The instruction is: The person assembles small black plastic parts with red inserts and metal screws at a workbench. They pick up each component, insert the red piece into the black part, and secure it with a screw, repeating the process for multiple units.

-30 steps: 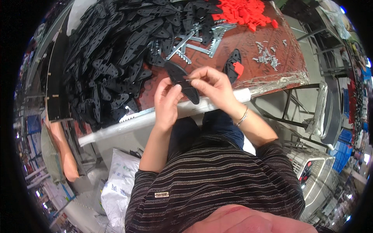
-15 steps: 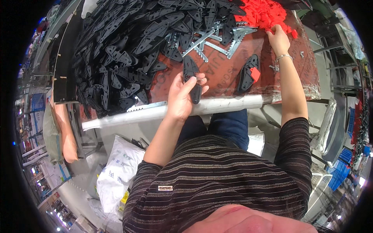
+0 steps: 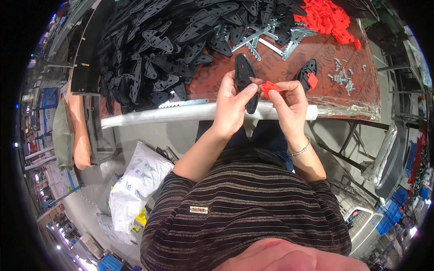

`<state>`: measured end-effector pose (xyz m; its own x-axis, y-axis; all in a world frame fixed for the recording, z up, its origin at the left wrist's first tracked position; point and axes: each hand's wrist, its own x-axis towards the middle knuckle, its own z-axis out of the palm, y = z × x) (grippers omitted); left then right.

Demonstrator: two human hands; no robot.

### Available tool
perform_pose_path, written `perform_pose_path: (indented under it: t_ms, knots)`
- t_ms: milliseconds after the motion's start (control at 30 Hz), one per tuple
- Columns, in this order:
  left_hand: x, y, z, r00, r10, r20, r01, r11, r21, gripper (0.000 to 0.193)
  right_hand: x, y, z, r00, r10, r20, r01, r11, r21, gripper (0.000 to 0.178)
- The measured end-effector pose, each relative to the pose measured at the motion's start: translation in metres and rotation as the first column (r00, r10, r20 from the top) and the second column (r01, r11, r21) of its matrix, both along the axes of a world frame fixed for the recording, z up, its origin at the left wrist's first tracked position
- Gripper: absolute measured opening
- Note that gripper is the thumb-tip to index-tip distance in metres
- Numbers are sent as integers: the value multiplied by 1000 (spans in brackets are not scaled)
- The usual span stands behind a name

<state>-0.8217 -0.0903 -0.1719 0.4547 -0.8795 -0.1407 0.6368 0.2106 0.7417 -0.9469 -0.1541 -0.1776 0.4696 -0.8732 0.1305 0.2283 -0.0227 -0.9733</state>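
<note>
My left hand [image 3: 231, 106] is closed around a long black plastic part [image 3: 244, 72] with pointed ends, held over the table's near edge. Close beside it, my right hand [image 3: 290, 103] pinches a small red plastic piece [image 3: 270, 88] between thumb and fingers. The red piece is at the side of the black part; whether they touch I cannot tell. On the table to the right lies another black part [image 3: 306, 69] with a red piece [image 3: 312, 81] on it. Beyond my hands are toothed metal strips [image 3: 296, 41].
A big heap of black parts [image 3: 153, 40] covers the table's left and far side. A pile of red pieces [image 3: 327, 20] sits at the far right, with loose springs [image 3: 342, 77] nearer. White padding [image 3: 176, 113] runs along the front edge. A white sack [image 3: 140, 185] lies on the floor.
My right hand has come from the red pile with a red piece to my left hand. The scene sits slightly differently in view; the black part stays in my left hand.
</note>
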Motion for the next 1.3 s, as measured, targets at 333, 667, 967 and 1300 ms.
perform_pose_path:
  t_ms: [333, 667, 967, 1300]
  knots:
    - [-4, 6, -11, 993, 29, 111, -25, 999, -36, 31, 3, 9, 2, 958, -177, -226, 75, 914, -400, 20]
    - [2, 6, -12, 943, -152, 296, 163, 986, -14, 35, 6, 4, -2, 997, -16, -75, 13, 999, -44, 21]
    - [-5, 3, -13, 856, -370, 362, 365, 927, 84, 48, 20, -25, 10, 928, 275, 250, -300, 952, 65, 48]
    - [-4, 7, 8, 759, -602, 247, 566, 798, 207, 62, 25, -13, 19, 939, 270, 213, -308, 936, 171, 27]
